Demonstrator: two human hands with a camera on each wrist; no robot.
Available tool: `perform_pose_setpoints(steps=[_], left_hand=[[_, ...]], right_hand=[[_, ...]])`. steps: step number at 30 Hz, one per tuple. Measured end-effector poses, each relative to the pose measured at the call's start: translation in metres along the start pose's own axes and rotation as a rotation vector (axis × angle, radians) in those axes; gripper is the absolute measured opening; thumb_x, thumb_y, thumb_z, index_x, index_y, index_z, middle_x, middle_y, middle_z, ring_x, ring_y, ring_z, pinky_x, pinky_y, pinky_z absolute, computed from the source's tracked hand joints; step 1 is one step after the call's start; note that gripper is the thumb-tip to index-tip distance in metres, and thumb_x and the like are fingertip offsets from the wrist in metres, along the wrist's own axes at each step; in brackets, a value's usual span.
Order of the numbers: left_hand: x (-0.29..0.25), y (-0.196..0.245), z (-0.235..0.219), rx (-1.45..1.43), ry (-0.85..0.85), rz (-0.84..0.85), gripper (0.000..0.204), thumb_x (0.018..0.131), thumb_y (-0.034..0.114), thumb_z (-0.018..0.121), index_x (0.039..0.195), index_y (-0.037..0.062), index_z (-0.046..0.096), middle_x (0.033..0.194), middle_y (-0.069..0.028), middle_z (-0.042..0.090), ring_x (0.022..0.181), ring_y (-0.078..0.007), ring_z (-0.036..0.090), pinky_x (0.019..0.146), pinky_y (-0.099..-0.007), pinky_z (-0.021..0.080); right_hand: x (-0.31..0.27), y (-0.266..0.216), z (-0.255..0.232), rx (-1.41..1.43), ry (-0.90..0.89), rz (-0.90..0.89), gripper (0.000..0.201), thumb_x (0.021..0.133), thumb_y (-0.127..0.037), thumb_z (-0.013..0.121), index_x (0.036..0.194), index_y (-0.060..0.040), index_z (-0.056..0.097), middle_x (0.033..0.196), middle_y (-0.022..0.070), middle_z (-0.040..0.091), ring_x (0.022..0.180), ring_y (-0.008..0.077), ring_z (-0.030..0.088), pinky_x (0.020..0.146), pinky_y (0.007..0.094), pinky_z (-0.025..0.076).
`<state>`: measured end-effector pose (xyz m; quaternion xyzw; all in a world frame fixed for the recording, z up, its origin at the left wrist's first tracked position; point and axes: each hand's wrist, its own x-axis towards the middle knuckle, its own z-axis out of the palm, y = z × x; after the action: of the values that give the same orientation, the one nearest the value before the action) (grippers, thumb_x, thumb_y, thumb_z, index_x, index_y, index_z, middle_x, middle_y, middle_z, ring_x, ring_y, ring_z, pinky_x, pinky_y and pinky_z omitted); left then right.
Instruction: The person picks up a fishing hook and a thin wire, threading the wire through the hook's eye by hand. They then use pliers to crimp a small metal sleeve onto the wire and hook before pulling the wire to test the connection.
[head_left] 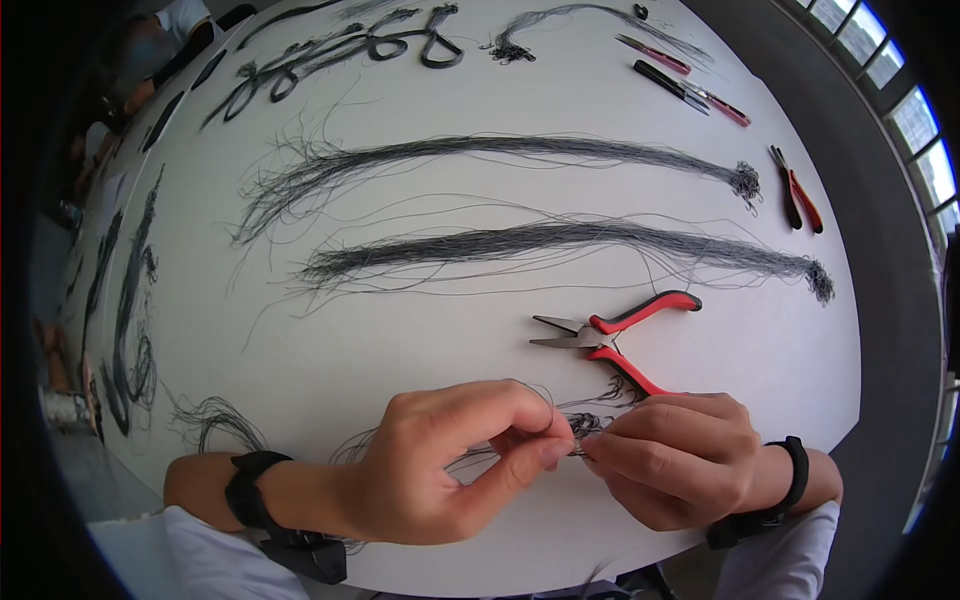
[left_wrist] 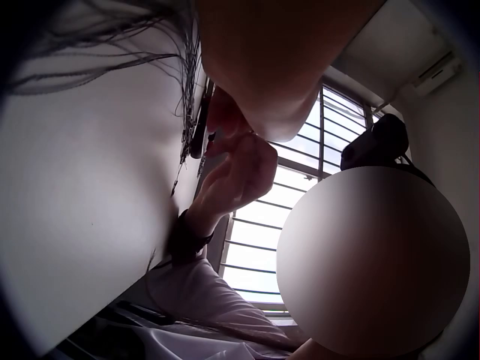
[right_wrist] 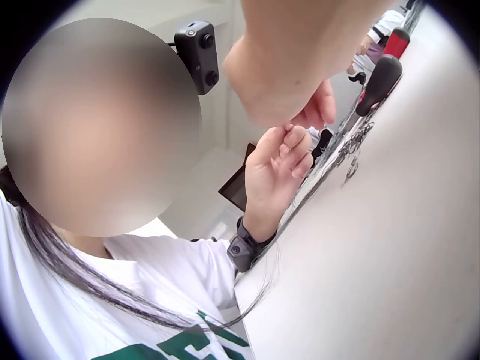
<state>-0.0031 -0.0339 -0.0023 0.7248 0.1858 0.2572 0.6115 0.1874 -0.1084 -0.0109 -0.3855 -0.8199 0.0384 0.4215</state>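
Above the near edge of the table, my left hand [head_left: 465, 460] pinches a thin dark wire between thumb and index finger. Right beside it, the fingertips of my right hand [head_left: 680, 455] pinch the same spot, the two hands nearly meeting. The wire's end is mostly hidden by the fingers. Behind and beneath the hands lies a bundle of dark wires with curled ends [head_left: 588, 424]. Red-and-black pliers [head_left: 592, 338] lie just beyond, jaws spread and pointing left, one handle reaching to the right hand. The right wrist view shows the left hand [right_wrist: 274, 176] with fingers curled in.
Two long wire bundles [head_left: 520, 145] [head_left: 540, 238] stretch across the table [head_left: 400, 340], with hooked ends at the right. Looped bundles [head_left: 385, 45] lie at the far side. More pliers [head_left: 797, 192] and small hand tools [head_left: 690, 85] lie right. Other people sit at far left.
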Motion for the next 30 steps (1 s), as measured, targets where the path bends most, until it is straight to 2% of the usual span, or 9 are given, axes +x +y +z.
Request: perform_pose_setpoints(steps=[2, 5, 16, 21, 23, 24, 26, 28, 30], left_hand=[[-0.001, -0.001, 0.001, 0.005, 0.01, 0.005, 0.001, 0.082, -0.007, 0.055, 0.081, -0.0063, 0.056, 0.076, -0.0125, 0.061, 0.062, -0.013, 0.06, 0.055, -0.0223, 0.049], [-0.001, -0.002, -0.001, 0.049, 0.0, 0.018, 0.001, 0.082, -0.005, 0.056, 0.081, -0.0054, 0.056, 0.076, -0.0116, 0.061, 0.062, -0.012, 0.059, 0.055, -0.0218, 0.049], [0.002, -0.001, -0.001, 0.241, -0.036, 0.138, 0.014, 0.071, -0.007, 0.064, 0.082, -0.0018, 0.059, 0.077, -0.0086, 0.063, 0.054, -0.01, 0.056, 0.051, -0.0206, 0.047], [0.003, -0.01, 0.003, 0.309, 0.043, 0.316, 0.013, 0.07, -0.008, 0.066, 0.079, -0.001, 0.059, 0.072, -0.0093, 0.063, 0.061, -0.016, 0.062, 0.052, -0.0239, 0.05], [0.004, -0.008, 0.002, 0.317, 0.042, 0.324, 0.013, 0.071, -0.008, 0.067, 0.078, -0.0011, 0.059, 0.072, -0.0093, 0.063, 0.062, -0.0171, 0.063, 0.053, -0.0245, 0.051], [0.004, -0.007, 0.002, 0.324, 0.042, 0.332, 0.012, 0.071, -0.008, 0.067, 0.078, -0.0012, 0.059, 0.071, -0.0094, 0.063, 0.063, -0.0183, 0.063, 0.054, -0.0251, 0.051], [0.004, -0.009, 0.002, 0.301, 0.044, 0.324, 0.012, 0.072, -0.007, 0.067, 0.079, -0.001, 0.059, 0.071, -0.0093, 0.063, 0.062, -0.0176, 0.063, 0.054, -0.0243, 0.051], [0.003, -0.008, 0.001, 0.278, 0.048, 0.318, 0.012, 0.072, -0.007, 0.067, 0.08, -0.0008, 0.059, 0.071, -0.0091, 0.063, 0.062, -0.0169, 0.063, 0.053, -0.0235, 0.05], [0.002, -0.002, -0.002, 0.259, -0.019, 0.128, 0.011, 0.074, -0.005, 0.065, 0.083, -0.0008, 0.06, 0.074, -0.0087, 0.063, 0.061, -0.0144, 0.062, 0.054, -0.022, 0.049]], right_hand=[[0.003, -0.004, -0.004, 0.19, -0.061, 0.206, 0.018, 0.062, 0.006, 0.062, 0.079, 0.0003, 0.06, 0.064, 0.0058, 0.052, 0.046, 0.0135, 0.049, 0.038, 0.0245, 0.038], [0.003, -0.003, -0.007, 0.335, -0.103, 0.325, 0.015, 0.065, 0.006, 0.062, 0.079, -0.0001, 0.059, 0.061, 0.0053, 0.052, 0.044, 0.0154, 0.049, 0.038, 0.026, 0.038], [0.003, -0.005, -0.006, 0.333, -0.114, 0.351, 0.013, 0.067, 0.005, 0.062, 0.079, 0.0004, 0.059, 0.061, 0.0059, 0.053, 0.044, 0.0171, 0.049, 0.039, 0.0271, 0.038], [0.005, -0.005, -0.007, 0.373, -0.135, 0.388, 0.011, 0.071, 0.006, 0.061, 0.081, 0.0008, 0.059, 0.064, 0.0077, 0.055, 0.048, 0.0171, 0.052, 0.041, 0.026, 0.04], [0.008, -0.007, -0.013, 0.621, -0.228, 0.601, 0.005, 0.079, 0.004, 0.057, 0.083, 0.002, 0.059, 0.066, 0.0073, 0.057, 0.05, 0.0129, 0.053, 0.045, 0.024, 0.042], [0.009, -0.007, -0.015, 0.62, -0.229, 0.601, 0.005, 0.079, 0.004, 0.057, 0.083, 0.002, 0.059, 0.066, 0.0073, 0.057, 0.05, 0.0129, 0.053, 0.045, 0.024, 0.042], [0.01, -0.007, -0.018, 1.006, -0.281, 0.935, 0.007, 0.087, -0.001, 0.052, 0.086, 0.0028, 0.058, 0.068, 0.0056, 0.058, 0.054, 0.0084, 0.054, 0.048, 0.0218, 0.043], [0.011, -0.007, -0.02, 1.053, -0.298, 1.0, 0.01, 0.089, -0.004, 0.05, 0.086, 0.0027, 0.058, 0.068, 0.0047, 0.057, 0.055, 0.0075, 0.054, 0.049, 0.021, 0.043], [0.013, -0.007, -0.021, 1.099, -0.316, 1.064, 0.014, 0.092, -0.008, 0.049, 0.087, 0.0026, 0.058, 0.069, 0.0038, 0.057, 0.056, 0.0066, 0.054, 0.05, 0.0202, 0.043]])
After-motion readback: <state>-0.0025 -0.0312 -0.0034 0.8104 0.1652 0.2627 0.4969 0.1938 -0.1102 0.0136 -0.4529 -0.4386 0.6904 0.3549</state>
